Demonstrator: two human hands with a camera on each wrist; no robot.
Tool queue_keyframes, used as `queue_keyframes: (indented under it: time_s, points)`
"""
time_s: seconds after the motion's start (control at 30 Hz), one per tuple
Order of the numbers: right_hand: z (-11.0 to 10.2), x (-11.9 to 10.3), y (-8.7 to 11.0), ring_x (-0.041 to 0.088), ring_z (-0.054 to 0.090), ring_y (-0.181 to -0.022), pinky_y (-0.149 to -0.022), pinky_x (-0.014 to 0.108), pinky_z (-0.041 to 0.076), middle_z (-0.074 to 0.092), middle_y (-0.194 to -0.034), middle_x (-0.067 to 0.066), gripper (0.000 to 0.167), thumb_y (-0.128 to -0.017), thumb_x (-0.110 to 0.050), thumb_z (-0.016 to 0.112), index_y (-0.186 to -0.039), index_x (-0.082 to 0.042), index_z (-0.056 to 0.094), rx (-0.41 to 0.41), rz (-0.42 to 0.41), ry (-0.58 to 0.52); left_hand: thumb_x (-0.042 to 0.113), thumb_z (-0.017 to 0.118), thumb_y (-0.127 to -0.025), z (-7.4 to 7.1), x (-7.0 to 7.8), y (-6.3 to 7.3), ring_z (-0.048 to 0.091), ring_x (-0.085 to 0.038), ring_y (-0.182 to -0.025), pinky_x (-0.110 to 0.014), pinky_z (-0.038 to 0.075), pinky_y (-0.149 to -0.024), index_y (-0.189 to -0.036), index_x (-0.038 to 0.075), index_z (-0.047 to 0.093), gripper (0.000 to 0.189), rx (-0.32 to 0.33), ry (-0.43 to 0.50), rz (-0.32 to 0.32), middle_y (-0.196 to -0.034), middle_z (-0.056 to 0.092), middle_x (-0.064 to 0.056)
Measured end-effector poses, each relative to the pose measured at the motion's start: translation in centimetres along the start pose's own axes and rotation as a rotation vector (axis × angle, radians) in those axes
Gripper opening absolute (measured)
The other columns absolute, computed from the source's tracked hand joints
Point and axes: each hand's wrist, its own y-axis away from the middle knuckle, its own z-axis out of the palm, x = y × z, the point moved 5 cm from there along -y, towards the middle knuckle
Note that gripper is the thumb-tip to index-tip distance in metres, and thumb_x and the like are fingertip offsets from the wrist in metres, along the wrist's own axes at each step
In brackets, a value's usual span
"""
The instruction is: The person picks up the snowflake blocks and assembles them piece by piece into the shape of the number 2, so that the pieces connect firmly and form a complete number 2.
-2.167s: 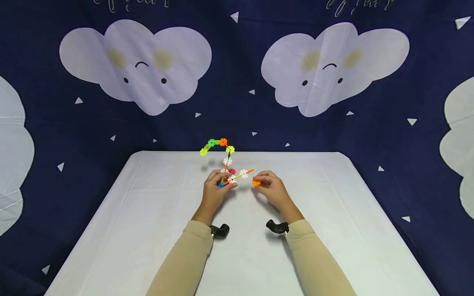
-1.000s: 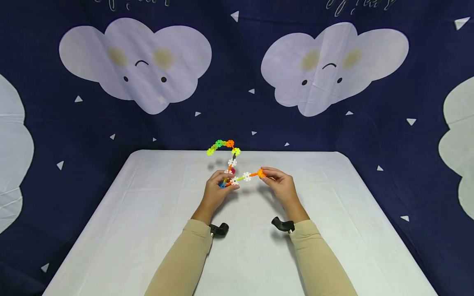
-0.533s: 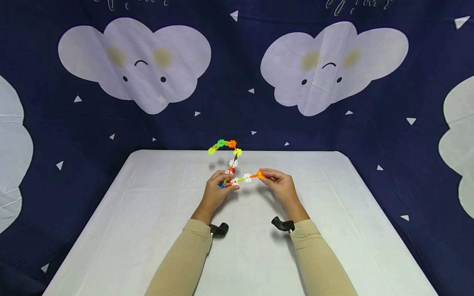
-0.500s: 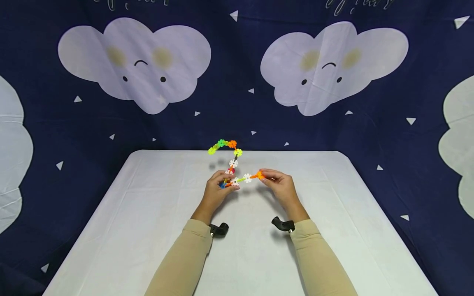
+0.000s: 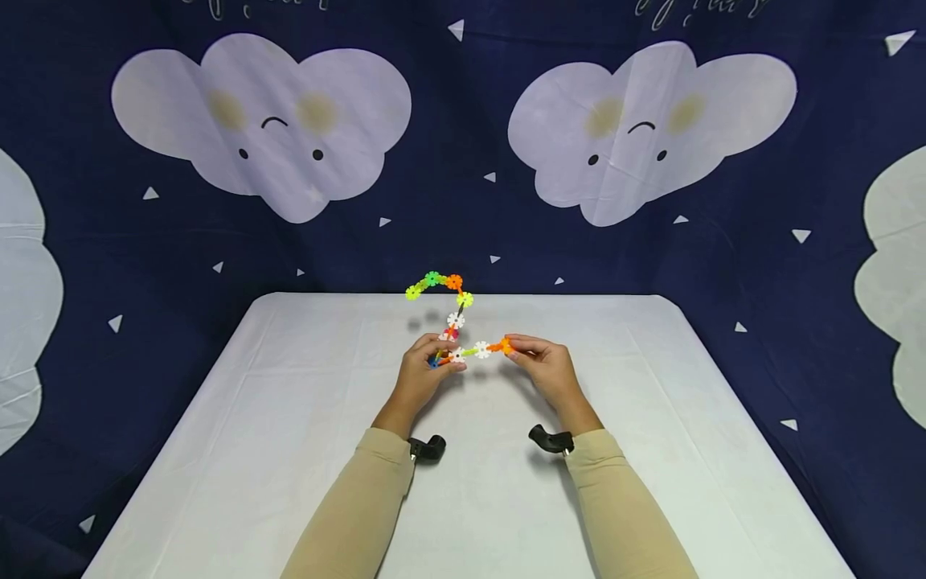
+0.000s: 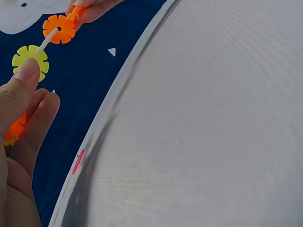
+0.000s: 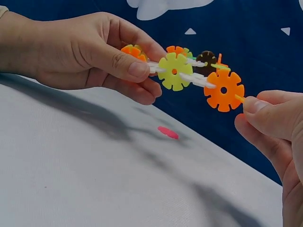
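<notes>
My left hand (image 5: 417, 376) grips a chain of interlocking plastic snowflake discs in the head view. The chain curls up and back through white discs (image 5: 455, 320) to a green disc (image 5: 432, 278). Another arm of it runs right past a white disc (image 5: 481, 349). At that arm's right end, my right hand (image 5: 551, 371) pinches an orange snowflake disc (image 5: 506, 346) between thumb and finger. Seen edge-on in the right wrist view, this orange disc (image 7: 240, 98) meets the rim of another orange disc (image 7: 224, 90). My left fingers hide part of the chain.
A pink snowflake disc (image 7: 168, 132) lies on the white table (image 5: 477, 498) beyond the hands. The table's far edge meets a dark blue cloth with cloud prints (image 5: 264, 129). A black wrist mount (image 5: 428, 449) sits on each wrist.
The right hand, first apart from the chain with its orange disc, has moved right and brought that disc to the chain's end. Lately both hands have barely shifted; the joined end dips slightly.
</notes>
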Motion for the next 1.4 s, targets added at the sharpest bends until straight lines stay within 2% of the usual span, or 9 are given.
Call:
queue_keyframes:
  time_s: [0.43,0.67,0.8,0.9,1.0,1.07,1.23,1.3,1.4]
  points:
    - [0.5,0.4,-0.1,0.032,0.068,-0.117,-0.094,0.028,0.058,0.07,-0.125,0.026,0.023,-0.09,0.011,0.079,-0.113,0.012,0.075,-0.021,-0.039,0.029,0.011,0.092,-0.081,-0.4,0.0,0.1,0.062,-0.025,-0.11,-0.032,0.054,-0.093,-0.113,0.003,0.079,0.036,0.011,-0.015,0.019,-0.117,0.067,-0.008]
    - [0.8,0.7,-0.8,0.041,0.061,-0.124,-0.099,0.029,0.056,0.061,-0.138,0.029,0.043,-0.097,0.007,0.073,-0.139,0.009,0.062,0.004,-0.025,-0.013,0.015,0.091,-0.083,-1.0,-0.2,0.0,0.062,-0.024,-0.111,-0.027,0.054,-0.095,-0.113,0.005,0.079,0.034,0.162,0.002,-0.002,-0.119,0.066,-0.008]
    - [1.9,1.9,-1.7,0.037,0.06,-0.128,-0.104,0.031,0.052,0.064,-0.139,0.021,0.039,-0.101,-0.002,0.072,-0.138,0.005,0.064,-0.017,0.039,0.183,0.013,0.091,-0.082,-1.4,-0.3,0.1,0.062,-0.025,-0.112,-0.023,0.053,-0.095,-0.113,0.004,0.079,0.034,0.237,0.043,0.0,-0.118,0.066,-0.01]
    - [3.6,3.0,-2.8,0.034,0.059,-0.129,-0.109,0.038,0.05,0.065,-0.137,0.017,0.039,-0.1,-0.009,0.074,-0.137,0.0,0.067,-0.099,0.07,0.409,0.009,0.091,-0.082,-1.4,-0.3,0.1,0.062,-0.027,-0.112,-0.023,0.052,-0.097,-0.113,0.003,0.079,0.034,0.257,0.061,0.014,-0.117,0.066,-0.014]
    - [5.7,3.9,-3.9,0.037,0.055,-0.132,-0.114,0.046,0.044,0.066,-0.136,0.019,0.04,-0.098,-0.014,0.074,-0.134,0.001,0.067,-0.205,0.035,0.628,0.003,0.091,-0.08,-1.3,-0.1,0.0,0.062,-0.03,-0.112,-0.021,0.05,-0.097,-0.112,-0.001,0.079,0.035,0.274,0.073,0.024,-0.117,0.065,-0.018]
    - [7.1,4.2,-4.6,0.04,0.052,-0.133,-0.116,0.048,0.04,0.066,-0.133,0.022,0.041,-0.099,-0.018,0.072,-0.132,0.005,0.067,-0.28,-0.005,0.78,-0.002,0.09,-0.079,-1.3,0.8,0.0,0.061,-0.034,-0.112,-0.02,0.048,-0.098,-0.111,-0.005,0.077,0.034,0.284,0.068,0.026,-0.117,0.065,-0.022]
    - [10.0,4.4,-5.4,0.038,0.048,-0.139,-0.121,0.048,0.027,0.052,-0.154,0.016,0.049,-0.11,-0.023,0.056,-0.152,0.001,0.053,-0.467,-0.047,1.051,-0.012,0.087,-0.079,-1.4,3.4,0.2,0.059,-0.04,-0.112,-0.022,0.048,-0.1,-0.11,-0.013,0.074,0.034,0.298,0.055,0.048,-0.115,0.063,-0.027]
    - [10.7,4.3,-5.4,0.037,0.053,-0.135,-0.12,0.049,0.028,0.056,-0.152,0.014,0.044,-0.111,-0.021,0.053,-0.151,-0.003,0.055,-0.505,-0.072,1.103,-0.011,0.087,-0.078,-1.4,3.5,0.2,0.06,-0.04,-0.112,-0.022,0.047,-0.1,-0.109,-0.013,0.074,0.034,0.297,0.048,0.063,-0.114,0.064,-0.026]
    - [11.4,3.9,-5.2,0.036,0.065,-0.117,-0.113,0.051,0.037,0.074,-0.121,0.016,0.027,-0.109,-0.016,0.058,-0.124,0.0,0.073,-0.492,-0.144,1.125,-0.011,0.088,-0.077,-1.5,3.5,0.2,0.061,-0.041,-0.11,-0.021,0.047,-0.099,-0.109,-0.012,0.074,0.035,0.293,0.03,0.087,-0.113,0.064,-0.026]
